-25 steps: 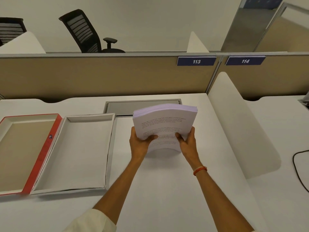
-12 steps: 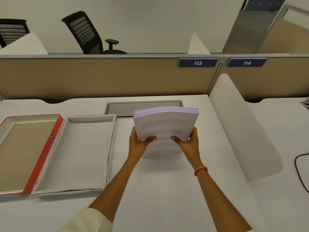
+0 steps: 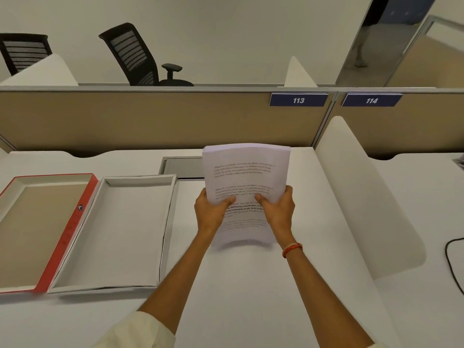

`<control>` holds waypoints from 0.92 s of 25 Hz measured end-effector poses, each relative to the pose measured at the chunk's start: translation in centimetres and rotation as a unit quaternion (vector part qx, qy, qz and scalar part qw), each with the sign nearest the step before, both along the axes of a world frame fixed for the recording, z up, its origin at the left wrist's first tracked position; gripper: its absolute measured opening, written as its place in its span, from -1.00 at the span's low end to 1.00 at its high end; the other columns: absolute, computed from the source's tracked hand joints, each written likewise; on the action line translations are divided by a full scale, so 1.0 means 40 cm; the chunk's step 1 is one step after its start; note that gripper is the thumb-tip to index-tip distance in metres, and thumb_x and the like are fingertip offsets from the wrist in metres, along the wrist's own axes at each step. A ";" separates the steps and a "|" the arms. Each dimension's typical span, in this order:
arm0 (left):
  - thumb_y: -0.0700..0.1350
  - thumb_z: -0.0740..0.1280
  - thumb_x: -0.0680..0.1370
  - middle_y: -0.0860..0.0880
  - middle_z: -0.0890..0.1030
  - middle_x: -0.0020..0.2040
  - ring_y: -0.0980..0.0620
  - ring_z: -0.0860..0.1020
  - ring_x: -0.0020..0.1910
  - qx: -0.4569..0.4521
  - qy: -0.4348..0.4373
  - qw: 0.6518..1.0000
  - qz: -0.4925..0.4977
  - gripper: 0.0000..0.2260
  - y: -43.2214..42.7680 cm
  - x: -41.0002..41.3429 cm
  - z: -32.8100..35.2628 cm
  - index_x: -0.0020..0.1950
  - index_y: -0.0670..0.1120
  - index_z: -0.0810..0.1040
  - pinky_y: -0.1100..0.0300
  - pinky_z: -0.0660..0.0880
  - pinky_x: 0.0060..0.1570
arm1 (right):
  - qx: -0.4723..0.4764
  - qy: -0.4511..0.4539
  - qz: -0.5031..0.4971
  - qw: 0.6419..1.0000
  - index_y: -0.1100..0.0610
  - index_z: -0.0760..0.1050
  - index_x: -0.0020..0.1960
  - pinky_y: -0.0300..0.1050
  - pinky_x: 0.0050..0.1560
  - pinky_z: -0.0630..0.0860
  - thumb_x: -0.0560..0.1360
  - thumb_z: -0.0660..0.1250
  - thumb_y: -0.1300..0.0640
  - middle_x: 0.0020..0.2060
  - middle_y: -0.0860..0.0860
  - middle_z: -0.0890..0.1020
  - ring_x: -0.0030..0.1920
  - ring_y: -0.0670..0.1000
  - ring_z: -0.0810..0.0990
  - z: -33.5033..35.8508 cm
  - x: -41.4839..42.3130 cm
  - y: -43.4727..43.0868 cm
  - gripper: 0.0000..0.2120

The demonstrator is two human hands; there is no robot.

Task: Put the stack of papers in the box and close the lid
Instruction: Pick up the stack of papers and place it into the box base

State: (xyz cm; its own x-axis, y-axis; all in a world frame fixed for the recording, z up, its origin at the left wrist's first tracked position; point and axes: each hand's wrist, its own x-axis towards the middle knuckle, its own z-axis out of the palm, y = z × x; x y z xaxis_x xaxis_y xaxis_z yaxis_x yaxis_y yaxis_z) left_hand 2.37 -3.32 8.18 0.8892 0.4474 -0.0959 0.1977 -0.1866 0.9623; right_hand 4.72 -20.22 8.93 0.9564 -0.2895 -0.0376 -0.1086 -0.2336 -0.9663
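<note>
1. We hold the stack of papers (image 3: 244, 182) up off the table (image 3: 251, 285), just right of the open box (image 3: 130, 229), which lies empty with its red-edged lid (image 3: 45, 229) folded out on its far side.
2. Our left hand (image 3: 213, 212) and right hand (image 3: 277, 212) each pinch the stack near its lower half, thumbs on the printed face, fingers behind.
3. We judge the stack fairly heavy and floppy: its bottom edge bows, and loose sheets could fan or slide, so a grip on both side edges with support beneath seems wise.
4. The printed text is too small to read. On the partition behind the stack, blue signs read 113 (image 3: 298, 100) and 114 (image 3: 371, 100).
</note>
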 end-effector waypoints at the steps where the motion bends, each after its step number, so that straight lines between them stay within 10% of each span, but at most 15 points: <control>1: 0.00 0.60 0.32 -0.03 0.66 0.07 -0.06 0.68 -0.06 0.015 0.017 1.000 0.002 -0.51 0.001 0.007 0.011 0.17 -0.03 0.53 0.19 0.66 -0.18 | -0.029 0.019 0.000 0.999 0.09 0.31 0.12 -0.39 -0.32 0.54 0.32 0.58 0.09 0.06 0.05 0.57 -0.10 -0.03 0.60 0.011 0.009 0.000 -0.45; 7: 0.01 0.59 0.34 -0.13 0.64 0.19 -0.14 0.66 0.08 0.092 0.130 0.987 -0.013 -0.46 0.013 0.019 0.050 0.21 -0.12 0.48 0.03 0.62 0.00 | -0.147 0.129 0.050 0.979 0.27 0.43 0.17 -0.04 0.02 0.60 0.25 0.62 0.01 0.13 0.15 0.62 0.11 0.16 0.62 0.023 0.034 -0.018 -0.36; 23: -0.06 0.58 0.37 -0.17 0.65 0.21 -0.18 0.65 0.10 0.113 0.138 0.983 -0.044 -0.50 0.308 -0.064 0.080 0.23 -0.17 0.54 -0.01 0.63 0.02 | -0.133 0.142 0.090 0.977 0.27 0.43 0.13 -0.04 -0.03 0.61 0.28 0.61 0.04 0.11 0.16 0.63 0.09 0.16 0.64 0.033 -0.054 0.282 -0.42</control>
